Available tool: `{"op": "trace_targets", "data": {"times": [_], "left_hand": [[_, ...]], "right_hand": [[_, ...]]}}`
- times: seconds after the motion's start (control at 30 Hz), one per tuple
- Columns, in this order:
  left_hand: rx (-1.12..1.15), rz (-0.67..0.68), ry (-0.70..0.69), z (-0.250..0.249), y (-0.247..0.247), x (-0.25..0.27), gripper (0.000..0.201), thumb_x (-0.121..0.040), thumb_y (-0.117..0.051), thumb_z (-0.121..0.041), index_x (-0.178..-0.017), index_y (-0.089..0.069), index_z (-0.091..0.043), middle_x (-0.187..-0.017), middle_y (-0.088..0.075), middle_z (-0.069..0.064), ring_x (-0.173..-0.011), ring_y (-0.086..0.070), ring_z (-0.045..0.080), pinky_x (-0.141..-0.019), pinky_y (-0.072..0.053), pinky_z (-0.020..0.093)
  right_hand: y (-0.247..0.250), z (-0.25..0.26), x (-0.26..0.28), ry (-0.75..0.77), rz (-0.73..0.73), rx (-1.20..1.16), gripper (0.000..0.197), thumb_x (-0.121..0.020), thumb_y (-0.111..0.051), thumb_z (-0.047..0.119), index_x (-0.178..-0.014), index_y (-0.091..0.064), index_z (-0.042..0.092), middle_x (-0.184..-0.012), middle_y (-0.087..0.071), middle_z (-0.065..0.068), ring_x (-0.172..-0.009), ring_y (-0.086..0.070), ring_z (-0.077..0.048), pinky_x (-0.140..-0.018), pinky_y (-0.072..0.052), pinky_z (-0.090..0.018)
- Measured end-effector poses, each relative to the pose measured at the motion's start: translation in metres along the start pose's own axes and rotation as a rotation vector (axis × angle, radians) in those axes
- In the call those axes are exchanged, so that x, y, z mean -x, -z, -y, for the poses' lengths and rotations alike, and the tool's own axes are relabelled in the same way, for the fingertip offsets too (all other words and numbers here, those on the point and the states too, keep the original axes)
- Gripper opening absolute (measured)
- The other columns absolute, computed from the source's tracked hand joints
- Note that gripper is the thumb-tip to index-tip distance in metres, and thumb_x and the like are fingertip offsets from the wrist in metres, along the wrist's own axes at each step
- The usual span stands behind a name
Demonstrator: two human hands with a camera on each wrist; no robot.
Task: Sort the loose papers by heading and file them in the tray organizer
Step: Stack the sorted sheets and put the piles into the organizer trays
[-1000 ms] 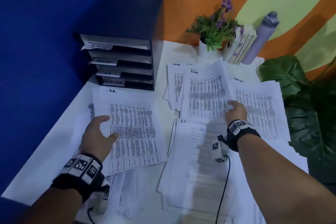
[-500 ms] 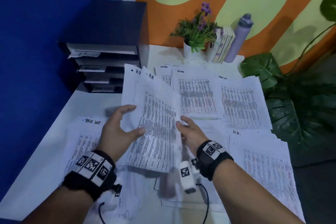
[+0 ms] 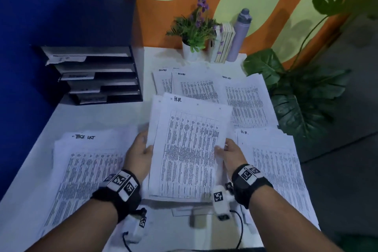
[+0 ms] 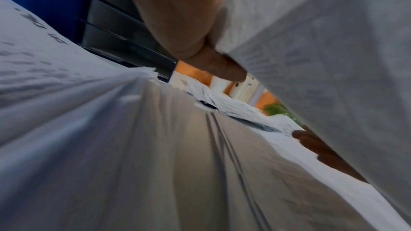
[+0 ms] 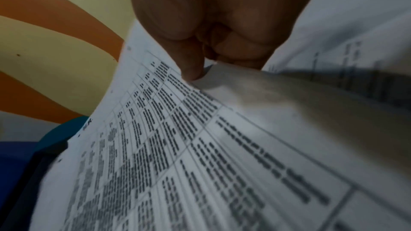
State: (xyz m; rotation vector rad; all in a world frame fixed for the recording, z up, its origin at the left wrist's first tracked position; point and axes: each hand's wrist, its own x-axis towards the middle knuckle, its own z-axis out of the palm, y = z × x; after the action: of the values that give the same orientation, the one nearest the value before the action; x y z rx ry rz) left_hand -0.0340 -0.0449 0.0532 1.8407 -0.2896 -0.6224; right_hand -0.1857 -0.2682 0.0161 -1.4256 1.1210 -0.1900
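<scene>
Gripping the H.R. stack (image 3: 189, 145) by both side edges: left hand (image 3: 139, 153), right hand (image 3: 231, 154).

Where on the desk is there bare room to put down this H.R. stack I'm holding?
Bare desk shows between the tray organizer and the Task List pile. The right side is crowded: Admin sheets, another Task List sheet, and an H.R. pile.

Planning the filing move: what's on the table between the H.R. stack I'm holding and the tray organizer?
In the head view, bare white table separates the H.R. stack from the tray organizer.
</scene>
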Motion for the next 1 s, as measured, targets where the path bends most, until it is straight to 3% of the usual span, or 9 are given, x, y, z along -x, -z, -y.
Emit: {"op": "trace_targets", "data": {"times": [0.1, 0.17, 0.27, 0.33, 0.5, 0.63, 0.7, 0.9, 1.0], "left_hand": [[0.01, 0.231, 0.056, 0.011, -0.026, -0.001, 0.039, -0.101, -0.047, -0.012, -0.115, -0.06, -0.046, -0.116, -0.069, -0.017, -0.11, -0.064, 0.007, -0.099, -0.049, 0.036], [-0.153, 0.259, 0.086, 0.019, -0.041, -0.007, 0.031, -0.101, -0.048, -0.027, -0.124, -0.055, -0.045, -0.133, -0.061, -0.008, -0.123, -0.056, 0.015, -0.107, -0.043, 0.038], [-0.554, 0.206, 0.124, 0.033, -0.058, -0.018, 0.066, -0.09, -0.061, -0.043, -0.147, -0.038, -0.021, -0.151, -0.04, 0.008, -0.136, -0.042, 0.025, -0.113, -0.035, 0.039], [-0.69, 0.176, 0.14, 0.037, -0.067, -0.018, 0.084, -0.083, -0.065, -0.051, -0.151, -0.029, -0.02, -0.156, -0.027, 0.008, -0.141, -0.033, 0.026, -0.116, -0.031, 0.038], [-0.85, 0.201, 0.158, 0.044, -0.087, -0.019, 0.104, -0.072, -0.075, -0.049, -0.154, -0.012, -0.032, -0.159, -0.009, 0.007, -0.145, -0.02, 0.031, -0.117, -0.028, 0.041], [-0.767, 0.184, 0.147, 0.047, -0.09, -0.019, 0.111, -0.065, -0.079, -0.026, -0.153, -0.012, -0.035, -0.149, -0.021, 0.006, -0.133, -0.038, 0.028, -0.109, -0.04, 0.035], [-0.696, 0.166, 0.18, 0.049, -0.088, -0.018, 0.115, -0.064, -0.078, -0.015, -0.154, -0.01, -0.034, -0.144, -0.026, 0.008, -0.13, -0.042, 0.027, -0.106, -0.044, 0.034], [-0.549, 0.12, 0.11, 0.063, -0.072, 0.004, 0.113, -0.072, -0.061, 0.006, -0.154, 0.002, -0.04, -0.148, -0.033, 0.002, -0.14, -0.03, 0.024, -0.113, -0.032, 0.035], [-0.527, 0.116, 0.05, 0.077, -0.061, 0.014, 0.093, -0.07, -0.055, -0.003, -0.146, -0.026, -0.048, -0.13, -0.05, -0.007, -0.122, -0.049, 0.018, -0.102, -0.046, 0.035]], "right_hand": [[0.018, -0.001, -0.002, 0.05, -0.098, 0.08, 0.043, -0.087, -0.062, 0.009, -0.126, -0.05, 0.022, -0.108, -0.063, -0.005, -0.097, -0.063, -0.026, -0.087, -0.055, -0.043], [0.042, 0.001, -0.002, 0.084, -0.257, 0.185, 0.038, -0.089, -0.052, -0.001, -0.124, -0.051, 0.016, -0.1, -0.064, -0.008, -0.089, -0.063, -0.026, -0.077, -0.051, -0.031], [0.093, -0.001, -0.001, 0.101, -0.492, 0.28, 0.037, -0.09, -0.042, -0.001, -0.123, -0.053, 0.011, -0.09, -0.061, -0.011, -0.08, -0.06, -0.03, -0.066, -0.043, -0.026], [0.126, -0.008, 0.0, 0.066, -0.586, 0.361, 0.033, -0.089, -0.04, 0.001, -0.116, -0.055, 0.015, -0.081, -0.059, -0.011, -0.07, -0.055, -0.03, -0.059, -0.04, -0.03], [0.187, -0.028, -0.001, -0.064, -0.627, 0.544, 0.033, -0.084, -0.045, 0.006, -0.113, -0.05, 0.021, -0.094, -0.062, -0.017, -0.083, -0.06, -0.036, -0.074, -0.053, -0.045], [0.177, -0.024, -0.004, -0.092, -0.68, 0.889, 0.068, -0.082, -0.064, 0.012, -0.143, -0.034, 0.023, -0.142, -0.037, -0.017, -0.125, -0.038, -0.039, -0.101, -0.037, -0.054], [0.154, -0.014, -0.009, -0.008, -0.619, 0.886, 0.071, -0.082, -0.065, 0.008, -0.144, -0.035, 0.023, -0.146, -0.03, -0.015, -0.128, -0.034, -0.038, -0.103, -0.035, -0.052], [0.064, -0.006, -0.024, 0.235, -0.12, 0.66, 0.033, -0.094, -0.057, 0.016, -0.127, -0.061, 0.011, -0.118, -0.062, -0.011, -0.105, -0.061, -0.026, -0.086, -0.041, -0.023], [0.033, -0.015, -0.026, 0.208, 0.013, 0.728, 0.042, -0.093, -0.052, 0.012, -0.135, -0.052, 0.01, -0.125, -0.053, -0.016, -0.108, -0.058, -0.028, -0.094, -0.044, -0.026]]}}
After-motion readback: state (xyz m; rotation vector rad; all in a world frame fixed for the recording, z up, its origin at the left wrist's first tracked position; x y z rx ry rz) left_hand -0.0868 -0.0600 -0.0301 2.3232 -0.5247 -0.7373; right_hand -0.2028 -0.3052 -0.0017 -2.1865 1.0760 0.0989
